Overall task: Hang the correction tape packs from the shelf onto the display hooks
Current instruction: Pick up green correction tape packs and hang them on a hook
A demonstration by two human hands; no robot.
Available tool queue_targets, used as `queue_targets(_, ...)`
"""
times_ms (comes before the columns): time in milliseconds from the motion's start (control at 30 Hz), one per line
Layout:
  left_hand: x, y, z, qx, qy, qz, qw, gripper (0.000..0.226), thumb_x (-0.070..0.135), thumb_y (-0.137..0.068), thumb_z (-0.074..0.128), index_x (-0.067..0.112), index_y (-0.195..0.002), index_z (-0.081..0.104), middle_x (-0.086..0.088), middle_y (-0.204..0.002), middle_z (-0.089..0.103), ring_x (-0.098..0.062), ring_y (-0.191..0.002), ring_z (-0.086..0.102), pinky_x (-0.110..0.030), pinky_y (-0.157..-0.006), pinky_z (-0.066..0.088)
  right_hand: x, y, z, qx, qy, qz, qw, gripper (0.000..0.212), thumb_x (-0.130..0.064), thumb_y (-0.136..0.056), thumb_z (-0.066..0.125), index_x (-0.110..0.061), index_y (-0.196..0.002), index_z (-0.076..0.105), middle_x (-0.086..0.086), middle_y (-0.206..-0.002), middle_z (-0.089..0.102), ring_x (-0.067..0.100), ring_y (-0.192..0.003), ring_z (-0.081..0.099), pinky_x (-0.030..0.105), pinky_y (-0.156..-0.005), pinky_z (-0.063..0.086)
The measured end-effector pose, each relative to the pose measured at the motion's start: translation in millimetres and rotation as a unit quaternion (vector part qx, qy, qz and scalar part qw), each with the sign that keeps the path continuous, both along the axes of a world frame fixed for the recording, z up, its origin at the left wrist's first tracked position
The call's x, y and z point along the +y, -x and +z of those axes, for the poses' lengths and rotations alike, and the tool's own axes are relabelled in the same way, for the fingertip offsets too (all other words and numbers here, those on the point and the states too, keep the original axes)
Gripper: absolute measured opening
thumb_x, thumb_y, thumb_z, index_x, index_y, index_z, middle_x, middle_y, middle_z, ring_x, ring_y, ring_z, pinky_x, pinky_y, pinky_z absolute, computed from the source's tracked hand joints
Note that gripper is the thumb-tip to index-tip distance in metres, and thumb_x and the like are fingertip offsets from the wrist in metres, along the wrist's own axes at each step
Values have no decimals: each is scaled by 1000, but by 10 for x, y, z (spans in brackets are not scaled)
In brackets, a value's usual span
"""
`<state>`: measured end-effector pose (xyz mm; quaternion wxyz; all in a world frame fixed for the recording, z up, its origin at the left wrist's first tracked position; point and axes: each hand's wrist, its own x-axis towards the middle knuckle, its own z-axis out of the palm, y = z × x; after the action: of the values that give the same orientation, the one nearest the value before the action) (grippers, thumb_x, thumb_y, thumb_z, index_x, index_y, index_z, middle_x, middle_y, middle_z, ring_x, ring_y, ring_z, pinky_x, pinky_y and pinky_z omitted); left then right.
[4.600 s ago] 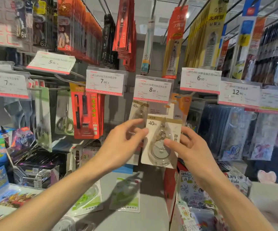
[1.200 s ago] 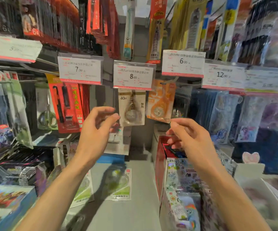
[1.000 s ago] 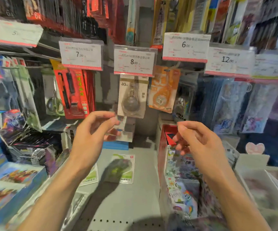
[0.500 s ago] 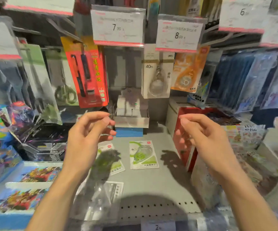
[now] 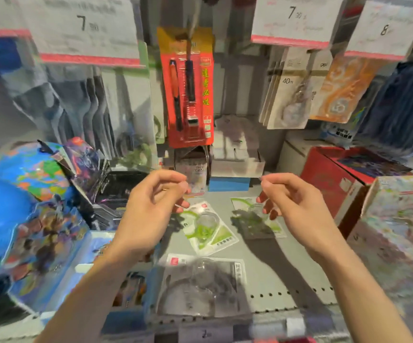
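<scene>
Three correction tape packs lie flat on the grey shelf [image 5: 284,271]: a green-and-white pack [image 5: 209,229] in the middle, a second green pack [image 5: 255,216] partly under my right hand, and a clear grey pack [image 5: 203,285] nearest me. A beige 40 m pack [image 5: 292,95] hangs on a hook at the upper right. My left hand [image 5: 148,214] and my right hand [image 5: 297,206] hover above the shelf packs, fingers loosely curled, holding nothing.
A red pen pack [image 5: 188,87] hangs at centre, an orange pack [image 5: 341,92] beside the beige one. Price tags [image 5: 292,18] stick out above. A blue globe [image 5: 15,209] and toy boxes crowd the left; a red box [image 5: 329,179] and patterned boxes stand right.
After hanging the beige pack, both hands came away empty. My view has dropped from the hooks to the shelf, and both hands have lowered toward the packs lying there.
</scene>
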<state>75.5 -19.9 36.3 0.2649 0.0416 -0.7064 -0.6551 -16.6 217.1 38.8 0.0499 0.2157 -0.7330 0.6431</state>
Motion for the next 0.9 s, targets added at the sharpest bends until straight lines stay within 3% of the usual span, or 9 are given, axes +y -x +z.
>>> queue_targets(133,70,147,-104,-57,73,-13,996,10,17,-96,68,24,-104,66,-1,-89,73,-12,-71,72,-21,-67,55,-19,217,-122,5,-45,-26,999,10,-23,-99,67,-18,-107,70,-1,-74,76,4,-58,64,15,-57,50)
queue_targets(200,111,283,-173,-96,113,-24,989,15,22,-95,69,33,-105,64,3,-91,72,-17,-77,73,-25,-70,57,-17,387,-259,-5,-96,-39,995,14,-25,-98,66,-19,-110,69,2,-80,76,10,-62,66,21,-61,53)
queue_targets(267,145,446,-269,-151,175,-31,972,20,28,-94,69,37,-109,61,8,-95,69,-11,-76,72,-27,-71,57,-30,556,-457,-10,-181,-43,982,21,-25,-99,64,-17,-117,66,7,-86,76,21,-71,66,29,-69,52)
queue_targets(333,166,604,-365,-207,266,-27,941,30,35,-92,70,37,-120,57,11,-104,67,-2,-75,67,-24,-72,53,-41,714,-643,4,-271,-55,961,25,-26,-98,64,-15,-121,66,9,-99,75,25,-87,66,35,-79,50)
queue_targets(433,152,777,-472,-278,386,-24,880,53,44,-89,71,31,-135,49,6,-128,59,-10,-103,58,-31,-93,47,-35,889,-784,55,-384,-44,920,34,-29,-97,66,-12,-126,67,12,-127,65,31,-121,57,37,-102,43)
queue_targets(600,132,895,-628,-362,481,-47,797,81,58,-80,72,26,-146,38,-3,-144,49,-24,-130,45,-44,-107,41,39,941,-841,93,-466,14,880,24,-30,-94,65,-15,-112,73,11,-122,66,34,-114,58,37,-97,43)
queue_targets(700,165,917,-693,-361,484,-31,797,79,54,-76,75,29,-143,40,1,-138,50,-20,-125,46,-42,-105,42,133,910,-852,107,-469,25,876,27,-31,-95,65,-14,-115,72,9,-123,65,32,-113,57,34,-97,41)
queue_targets(833,147,957,-713,-326,453,-80,826,73,29,-77,75,32,-142,41,5,-141,52,-12,-116,47,-27,-93,39,183,901,-852,99,-467,35,878,33,-32,-94,67,-16,-122,69,7,-129,63,28,-118,55,31,-98,38)
queue_targets(900,144,969,-725,-321,449,-79,830,76,30,-78,76,31,-145,40,6,-144,50,-13,-122,48,-27,-97,39,184,898,-843,92,-463,37,881,34,-32,-94,67,-17,-124,68,5,-131,62,26,-118,53,30,-98,37)
